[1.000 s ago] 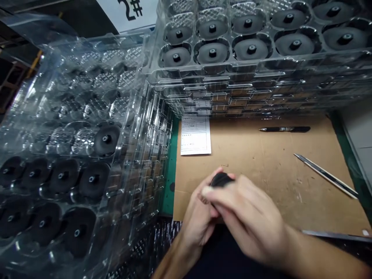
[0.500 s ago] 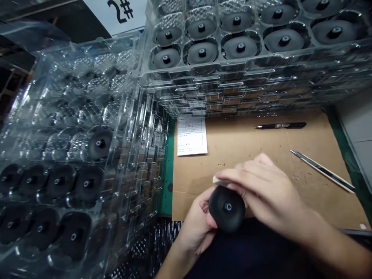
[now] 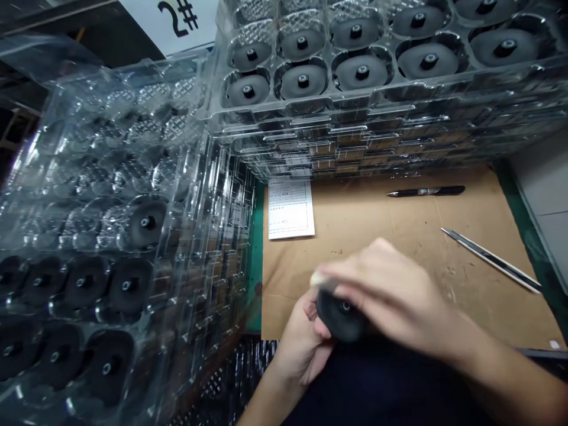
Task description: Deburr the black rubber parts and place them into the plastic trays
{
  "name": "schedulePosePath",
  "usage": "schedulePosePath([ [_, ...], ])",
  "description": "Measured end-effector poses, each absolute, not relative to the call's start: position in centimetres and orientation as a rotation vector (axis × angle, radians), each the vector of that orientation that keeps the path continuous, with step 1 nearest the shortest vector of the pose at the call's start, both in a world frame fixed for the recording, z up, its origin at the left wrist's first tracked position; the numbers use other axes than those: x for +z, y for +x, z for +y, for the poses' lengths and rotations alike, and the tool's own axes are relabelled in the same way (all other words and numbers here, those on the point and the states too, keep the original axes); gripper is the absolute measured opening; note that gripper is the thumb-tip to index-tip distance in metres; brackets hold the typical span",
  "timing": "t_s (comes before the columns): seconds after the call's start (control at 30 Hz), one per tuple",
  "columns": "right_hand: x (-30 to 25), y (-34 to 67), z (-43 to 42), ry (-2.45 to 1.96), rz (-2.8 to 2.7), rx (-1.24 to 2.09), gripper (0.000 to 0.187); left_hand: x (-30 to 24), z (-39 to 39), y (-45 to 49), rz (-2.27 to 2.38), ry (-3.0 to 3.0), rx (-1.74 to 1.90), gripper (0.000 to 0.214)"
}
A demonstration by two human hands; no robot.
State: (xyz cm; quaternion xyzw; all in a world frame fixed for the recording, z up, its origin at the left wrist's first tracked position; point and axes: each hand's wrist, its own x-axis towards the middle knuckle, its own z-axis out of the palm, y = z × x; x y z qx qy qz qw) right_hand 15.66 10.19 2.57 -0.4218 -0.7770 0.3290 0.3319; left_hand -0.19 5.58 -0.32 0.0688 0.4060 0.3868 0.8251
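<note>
My left hand (image 3: 299,340) and right hand (image 3: 390,296) clamp a black disc (image 3: 339,316) at the cardboard's (image 3: 377,219) near edge; clear trays (image 3: 355,133) block the left, open room right.

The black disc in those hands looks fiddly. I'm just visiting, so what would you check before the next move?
1. Grip on the black disc: ok, the left hand cradles it from below and the right hand lies over it.
2. Disc surface: cannot tell, the right hand covers part of it and the view is blurred.
3. Pale item under the right fingertips: cannot tell what it is.
4. Empty pockets in the clear plastic tray: ok, several show at the far end of the left stack.
5. Long metal blade-like tool: ok, it lies on the cardboard, apart from both hands.
</note>
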Motion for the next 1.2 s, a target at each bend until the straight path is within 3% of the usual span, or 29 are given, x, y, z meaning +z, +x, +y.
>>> schedulePosePath([
  [0.13,-1.5,18.6,9.3,-1.697,-1.796,0.894,0.025,0.0,5.6,-0.5,0.755,0.108,0.862,0.07],
  [0.33,-6.5,19.3,4.2,-1.668,-1.864,1.185,0.024,-0.8,5.8,-0.9,0.714,0.162,0.881,0.064],
  [0.5,-1.2,17.9,6.5,-1.66,-1.633,0.923,0.023,-0.8,6.0,-0.2,0.738,0.212,0.904,0.06],
  [0.67,3.9,14.8,7.3,-1.132,-1.877,0.782,0.028,-0.4,6.0,0.1,0.842,0.23,0.971,0.052],
  [0.77,4.0,13.7,7.2,-1.036,-1.959,0.944,0.025,-0.2,5.7,0.2,0.874,0.211,1.013,0.054],
  [0.97,3.6,14.1,6.8,-1.021,-1.94,0.723,0.027,0.9,5.8,0.6,0.852,0.231,0.952,0.04],
  [1.07,3.4,15.2,5.5,-1.053,-1.974,0.814,0.028,0.9,6.1,0.1,0.789,0.256,0.948,0.05],
  [1.2,4.1,15.7,6.1,-1.367,-2.009,0.575,0.024,0.8,6.1,-0.1,0.828,0.255,0.933,0.063],
])
